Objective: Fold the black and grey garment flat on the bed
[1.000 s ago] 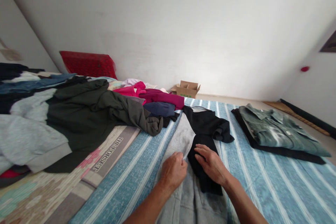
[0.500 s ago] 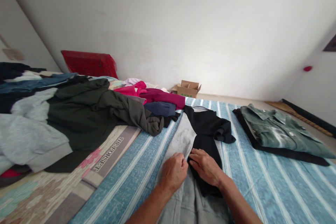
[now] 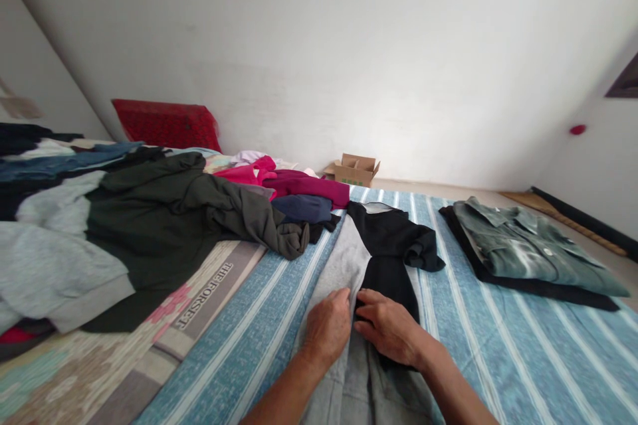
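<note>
Left hand (image 3: 327,329) is curled, fingers pinching the grey cloth (image 3: 343,265) at its edge. Right hand (image 3: 386,329) lies flat, fingers together, on the black garment (image 3: 391,242) just beside that cloth, both on the striped sheet (image 3: 498,339).

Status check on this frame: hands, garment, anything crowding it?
Left hand and right hand down on grey-and-black garment, grip unclear. Clothes pile at its left edge; folded green shirt lies apart.

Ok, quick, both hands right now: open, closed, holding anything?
Left hand: fingers curled shut, pinching the grey garment at its edge.
Right hand: open, palm down, pressing on the black garment; grasps nothing.
</note>
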### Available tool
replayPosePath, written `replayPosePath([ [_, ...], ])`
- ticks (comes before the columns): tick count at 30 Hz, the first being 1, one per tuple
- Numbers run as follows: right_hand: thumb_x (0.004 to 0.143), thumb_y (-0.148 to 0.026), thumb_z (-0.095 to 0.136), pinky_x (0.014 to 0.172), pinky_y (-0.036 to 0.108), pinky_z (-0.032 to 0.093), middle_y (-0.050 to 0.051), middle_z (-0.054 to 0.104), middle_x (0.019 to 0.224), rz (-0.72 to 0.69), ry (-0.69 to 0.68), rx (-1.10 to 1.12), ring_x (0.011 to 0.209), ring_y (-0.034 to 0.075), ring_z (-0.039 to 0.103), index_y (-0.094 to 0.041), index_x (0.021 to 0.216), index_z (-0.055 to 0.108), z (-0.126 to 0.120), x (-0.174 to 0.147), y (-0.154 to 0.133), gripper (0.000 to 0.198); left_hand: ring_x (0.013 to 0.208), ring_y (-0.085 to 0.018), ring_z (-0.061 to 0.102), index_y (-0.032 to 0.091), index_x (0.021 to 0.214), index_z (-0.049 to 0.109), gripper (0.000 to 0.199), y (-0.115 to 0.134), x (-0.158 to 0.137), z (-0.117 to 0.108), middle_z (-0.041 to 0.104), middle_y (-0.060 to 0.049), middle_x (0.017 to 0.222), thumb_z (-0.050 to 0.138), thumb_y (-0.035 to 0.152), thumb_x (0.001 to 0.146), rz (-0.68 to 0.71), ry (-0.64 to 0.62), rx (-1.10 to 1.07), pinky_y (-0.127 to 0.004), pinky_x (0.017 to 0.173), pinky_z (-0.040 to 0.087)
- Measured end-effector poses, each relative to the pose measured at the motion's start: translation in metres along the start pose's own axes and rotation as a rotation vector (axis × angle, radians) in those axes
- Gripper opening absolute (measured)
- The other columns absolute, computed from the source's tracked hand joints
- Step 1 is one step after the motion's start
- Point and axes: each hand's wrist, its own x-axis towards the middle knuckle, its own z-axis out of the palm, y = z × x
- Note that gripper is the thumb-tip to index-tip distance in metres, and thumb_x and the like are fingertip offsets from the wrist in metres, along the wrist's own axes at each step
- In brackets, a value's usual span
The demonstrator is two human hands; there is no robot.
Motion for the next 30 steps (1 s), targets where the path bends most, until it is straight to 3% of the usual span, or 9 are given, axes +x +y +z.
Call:
replayPosePath([
  [7, 0.087, -0.027, 0.052, 0.082, 0.024, 0.042, 0.005, 0.063, 0.099, 0.022, -0.084, 0.025, 0.093, 0.018, 0.059, -0.018, 0.082, 0.066, -0.004, -0.001, 0.001, 0.018, 0.105, -0.021, 0.061, 0.014, 0.129, 0.051, 0.041, -0.002, 0.0, 0.0, 0.065, -0.01, 0.113, 0.033, 0.015, 0.092, 0.015, -0.044, 0.007, -0.029, 0.089, 0.045],
  [13, 0.09, -0.029, 0.046, 0.077, 0.024, 0.042, 0.004, 0.066, 0.096, 0.018, -0.106, 0.009, 0.089, 0.018, 0.062, -0.019, 0.081, 0.068, -0.007, -0.004, -0.001, 0.026, 0.094, -0.02, 0.064, 0.023, 0.117, 0.057, 0.034, -0.002, 0.0, 0.001, 0.065, -0.007, 0.101, 0.032, 0.022, 0.095, 0.059, -0.073, 0.075, -0.029, 0.079, 0.048],
  [22, 0.088, -0.025, 0.047, 0.066, 0.025, 0.041, 0.007, 0.069, 0.09, 0.094, -0.143, -0.08, 0.081, 0.02, 0.065, -0.017, 0.08, 0.069, -0.017, -0.007, -0.016, 0.025, 0.087, -0.022, 0.064, 0.026, 0.116, 0.054, 0.032, 0.01, -0.003, -0.008, 0.062, -0.006, 0.096, 0.029, 0.025, 0.096, 0.069, -0.152, 0.216, -0.03, 0.068, 0.047],
  [27, 0.091, -0.02, 0.043, 0.071, 0.022, 0.043, 0.004, 0.067, 0.086, -0.002, 0.052, 0.001, 0.079, 0.015, 0.062, -0.019, 0.078, 0.065, -0.012, -0.005, -0.006, 0.026, 0.084, -0.023, 0.065, 0.027, 0.115, 0.055, 0.032, 0.008, -0.002, -0.003, 0.062, -0.005, 0.093, 0.029, 0.027, 0.096, 0.092, -0.097, 0.202, -0.032, 0.066, 0.047],
  [30, 0.092, -0.017, 0.038, 0.081, 0.023, 0.045, 0.006, 0.066, 0.099, -0.015, 0.203, 0.045, 0.093, 0.016, 0.062, -0.019, 0.089, 0.066, -0.003, -0.001, 0.004, 0.028, 0.084, -0.023, 0.065, 0.026, 0.117, 0.055, 0.037, 0.008, -0.001, -0.001, 0.062, -0.007, 0.094, 0.024, 0.026, 0.097, 0.086, -0.081, 0.202, -0.032, 0.068, 0.047],
])
